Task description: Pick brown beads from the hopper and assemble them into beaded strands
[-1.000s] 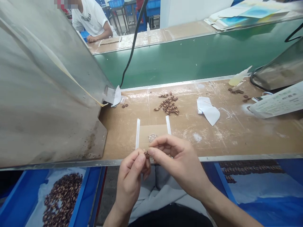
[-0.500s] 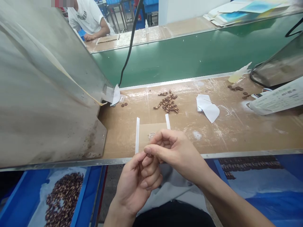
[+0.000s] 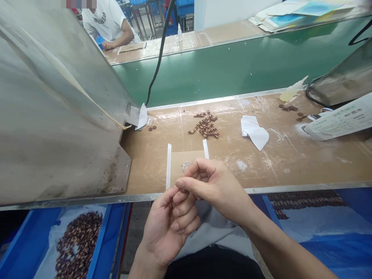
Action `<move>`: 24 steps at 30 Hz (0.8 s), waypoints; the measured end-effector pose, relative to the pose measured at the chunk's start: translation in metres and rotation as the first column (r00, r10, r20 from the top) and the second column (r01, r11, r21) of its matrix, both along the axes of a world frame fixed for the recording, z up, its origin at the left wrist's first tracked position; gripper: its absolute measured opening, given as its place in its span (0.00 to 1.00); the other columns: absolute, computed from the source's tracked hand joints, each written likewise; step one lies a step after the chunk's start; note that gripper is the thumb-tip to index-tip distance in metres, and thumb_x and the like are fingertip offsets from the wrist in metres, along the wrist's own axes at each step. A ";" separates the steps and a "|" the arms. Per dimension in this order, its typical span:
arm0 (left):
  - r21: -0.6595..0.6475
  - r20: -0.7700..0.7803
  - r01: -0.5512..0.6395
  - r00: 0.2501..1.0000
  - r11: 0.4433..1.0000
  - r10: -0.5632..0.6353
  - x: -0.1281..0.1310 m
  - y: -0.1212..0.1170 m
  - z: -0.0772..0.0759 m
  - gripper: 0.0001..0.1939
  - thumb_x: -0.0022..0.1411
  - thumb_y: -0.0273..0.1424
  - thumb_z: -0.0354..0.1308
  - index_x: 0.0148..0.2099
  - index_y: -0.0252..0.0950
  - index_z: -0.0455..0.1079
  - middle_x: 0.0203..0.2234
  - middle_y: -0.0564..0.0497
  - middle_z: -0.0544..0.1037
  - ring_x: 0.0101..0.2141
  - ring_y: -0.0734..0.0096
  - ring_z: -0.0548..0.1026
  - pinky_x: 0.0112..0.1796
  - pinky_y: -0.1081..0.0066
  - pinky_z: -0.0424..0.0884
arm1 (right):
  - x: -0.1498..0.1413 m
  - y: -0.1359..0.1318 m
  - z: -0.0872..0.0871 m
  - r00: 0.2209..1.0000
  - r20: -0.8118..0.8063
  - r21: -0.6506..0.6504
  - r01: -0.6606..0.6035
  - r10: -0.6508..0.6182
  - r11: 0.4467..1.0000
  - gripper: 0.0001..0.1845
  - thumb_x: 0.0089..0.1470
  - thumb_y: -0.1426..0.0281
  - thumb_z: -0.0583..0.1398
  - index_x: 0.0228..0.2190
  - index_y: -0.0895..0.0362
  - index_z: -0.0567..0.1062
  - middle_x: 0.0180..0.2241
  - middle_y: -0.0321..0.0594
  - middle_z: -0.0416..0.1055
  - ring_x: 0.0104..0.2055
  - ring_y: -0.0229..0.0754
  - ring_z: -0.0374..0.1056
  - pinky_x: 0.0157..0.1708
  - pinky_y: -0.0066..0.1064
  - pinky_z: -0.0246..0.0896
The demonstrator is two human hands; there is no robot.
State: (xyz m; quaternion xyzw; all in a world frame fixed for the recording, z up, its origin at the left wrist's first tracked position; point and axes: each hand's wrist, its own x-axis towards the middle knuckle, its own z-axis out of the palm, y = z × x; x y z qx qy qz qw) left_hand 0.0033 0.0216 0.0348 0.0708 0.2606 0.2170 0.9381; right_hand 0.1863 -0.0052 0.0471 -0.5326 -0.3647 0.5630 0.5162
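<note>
My left hand (image 3: 173, 224) is closed, palm up, its thumb and forefinger pinched together at the front edge of the bench. From above, my right hand (image 3: 215, 184) meets it, with thumb and forefinger pinched at the same spot. Between the fingertips a sliver of a small brown piece (image 3: 183, 190) shows; the fingers cover most of it. Just beyond them a small clear ring (image 3: 186, 166) lies on a cardboard pad (image 3: 177, 159) with white strips at its sides. Farther back is a pile of shiny brown-and-gold small parts (image 3: 206, 127).
A metal housing (image 3: 64, 116) stands at left. White paper (image 3: 255, 131), brown discs (image 3: 287, 107) and a dropper bottle (image 3: 292, 92) lie to the right. Below the bench are blue bins, the left bin (image 3: 100, 240) holding many brown parts. A person (image 3: 109, 23) sits across.
Both hands stay pinched together at almost the same place, with only a very slight shift of the fingers. The things on the bench have not moved.
</note>
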 end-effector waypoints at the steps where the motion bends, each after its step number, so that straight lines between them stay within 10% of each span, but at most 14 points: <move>1: 0.014 -0.020 -0.006 1.000 1.000 0.007 0.000 0.000 -0.001 0.24 0.75 0.36 0.74 0.33 0.40 0.62 0.20 0.64 0.58 0.17 0.83 0.46 0.22 0.75 0.54 | 0.000 0.000 0.000 1.000 -0.004 0.000 -0.001 0.001 1.000 0.26 0.60 0.45 0.81 0.33 0.52 0.84 0.31 0.41 0.86 0.36 0.50 0.85 0.35 0.36 0.80; 8: 0.449 -0.282 -0.105 0.926 0.887 0.252 0.005 -0.009 -0.008 0.24 0.80 0.44 0.69 0.34 0.38 0.67 0.24 0.59 0.60 0.22 0.77 0.56 0.26 0.73 0.58 | 0.001 -0.006 -0.005 0.978 -0.205 0.086 -0.014 0.032 0.996 0.23 0.65 0.48 0.81 0.38 0.53 0.87 0.32 0.38 0.87 0.34 0.45 0.86 0.36 0.33 0.84; 14: 0.864 -0.358 0.064 0.775 0.500 0.520 -0.008 -0.018 -0.020 0.25 0.86 0.45 0.64 0.34 0.39 0.71 0.28 0.53 0.68 0.31 0.67 0.65 0.36 0.66 0.64 | 0.002 -0.018 -0.017 0.980 -0.198 0.167 0.051 -0.017 0.985 0.14 0.67 0.55 0.82 0.42 0.51 0.92 0.37 0.38 0.89 0.38 0.43 0.87 0.41 0.28 0.84; 24: 0.956 -0.131 0.258 0.802 -0.140 0.582 -0.024 -0.006 -0.024 0.07 0.79 0.27 0.64 0.46 0.44 0.82 0.31 0.48 0.81 0.31 0.60 0.76 0.37 0.62 0.67 | 0.012 -0.037 -0.025 0.991 0.123 0.504 -0.017 -0.052 0.864 0.07 0.73 0.70 0.77 0.48 0.44 0.94 0.42 0.38 0.91 0.42 0.46 0.88 0.47 0.35 0.87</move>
